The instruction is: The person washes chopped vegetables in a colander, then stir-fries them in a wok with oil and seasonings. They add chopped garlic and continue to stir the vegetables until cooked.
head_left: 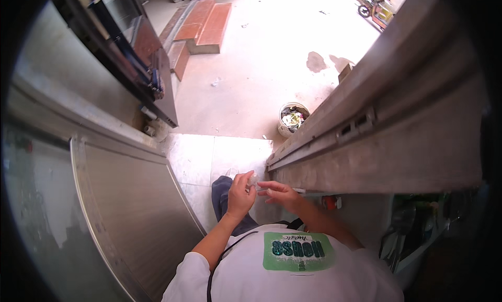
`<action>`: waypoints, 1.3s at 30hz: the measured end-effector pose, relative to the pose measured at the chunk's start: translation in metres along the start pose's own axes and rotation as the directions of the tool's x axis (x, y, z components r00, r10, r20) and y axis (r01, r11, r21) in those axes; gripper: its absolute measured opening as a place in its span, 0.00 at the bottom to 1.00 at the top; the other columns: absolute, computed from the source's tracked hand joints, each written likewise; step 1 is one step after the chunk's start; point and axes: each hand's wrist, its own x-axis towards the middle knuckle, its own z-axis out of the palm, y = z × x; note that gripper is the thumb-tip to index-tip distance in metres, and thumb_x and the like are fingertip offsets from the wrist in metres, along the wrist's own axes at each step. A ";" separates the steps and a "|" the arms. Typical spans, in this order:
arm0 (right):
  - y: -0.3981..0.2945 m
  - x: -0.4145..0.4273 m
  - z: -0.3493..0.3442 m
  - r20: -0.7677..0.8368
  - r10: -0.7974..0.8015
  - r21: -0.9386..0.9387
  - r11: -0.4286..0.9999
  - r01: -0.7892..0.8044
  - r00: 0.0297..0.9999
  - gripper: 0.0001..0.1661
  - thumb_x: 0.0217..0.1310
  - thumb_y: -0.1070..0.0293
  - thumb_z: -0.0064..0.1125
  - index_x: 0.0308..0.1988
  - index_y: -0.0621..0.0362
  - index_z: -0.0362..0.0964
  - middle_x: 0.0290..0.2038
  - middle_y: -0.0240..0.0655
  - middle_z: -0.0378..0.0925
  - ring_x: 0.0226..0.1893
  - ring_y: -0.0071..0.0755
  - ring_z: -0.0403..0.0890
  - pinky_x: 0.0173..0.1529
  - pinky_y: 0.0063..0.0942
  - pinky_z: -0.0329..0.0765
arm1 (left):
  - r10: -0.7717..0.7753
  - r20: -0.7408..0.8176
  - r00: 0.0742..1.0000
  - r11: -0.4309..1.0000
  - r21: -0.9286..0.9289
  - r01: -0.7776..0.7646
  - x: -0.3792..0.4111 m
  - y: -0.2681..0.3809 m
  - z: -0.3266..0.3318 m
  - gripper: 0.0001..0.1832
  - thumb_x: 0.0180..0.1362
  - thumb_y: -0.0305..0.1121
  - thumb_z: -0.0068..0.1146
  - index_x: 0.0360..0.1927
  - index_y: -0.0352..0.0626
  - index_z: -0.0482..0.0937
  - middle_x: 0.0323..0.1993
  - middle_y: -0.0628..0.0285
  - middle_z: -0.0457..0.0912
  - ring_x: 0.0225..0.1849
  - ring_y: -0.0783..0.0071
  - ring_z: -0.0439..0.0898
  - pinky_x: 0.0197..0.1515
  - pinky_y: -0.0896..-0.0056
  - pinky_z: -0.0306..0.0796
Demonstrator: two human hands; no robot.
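Observation:
My left hand holds a small whitish, rounded thing between thumb and fingers, in front of my waist. It looks like a crumpled piece or a lump, but what it is I cannot tell. Close by on the right, my right hand reaches toward it with fingers spread, apart from it as far as I can see. Below the hands a dark trouser leg and part of a light shoe show on the pale tiled doorstep.
A screen door stands at my left and a door frame at my right. Beyond the doorstep stands a bucket of rubbish. Red-tiled steps rise at the far left. A two-wheeled vehicle is parked far right.

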 end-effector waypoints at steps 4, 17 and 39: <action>0.015 0.023 -0.014 -0.369 0.078 0.174 0.985 -0.013 0.926 0.20 0.57 0.63 0.44 0.50 0.55 0.61 0.47 0.31 0.68 0.45 0.26 0.70 0.43 0.23 0.67 | -0.199 0.118 0.973 0.974 -0.083 0.210 0.107 -0.072 0.033 0.21 0.43 0.24 0.51 0.43 0.40 0.62 0.30 0.54 0.74 0.30 0.63 0.74 0.31 0.67 0.69; 0.051 -0.038 0.028 -0.859 0.280 0.300 0.954 -0.022 0.429 0.15 0.57 0.65 0.43 0.45 0.55 0.64 0.40 0.33 0.71 0.37 0.26 0.74 0.37 0.24 0.69 | -0.301 0.577 0.759 0.941 0.308 0.140 0.233 -0.120 0.221 0.18 0.48 0.33 0.51 0.45 0.46 0.67 0.47 0.56 0.66 0.46 0.57 0.69 0.46 0.62 0.65; 0.362 -0.396 0.177 -0.768 0.358 -0.095 0.757 0.646 -0.532 0.13 0.49 0.81 0.36 0.33 0.62 0.68 0.18 0.30 0.65 0.18 0.20 0.65 0.26 0.21 0.69 | -0.230 0.908 -0.351 0.760 -0.058 -0.648 -0.228 0.002 0.253 0.18 0.51 0.47 0.42 0.36 0.45 0.76 0.25 0.60 0.77 0.30 0.68 0.76 0.35 0.68 0.67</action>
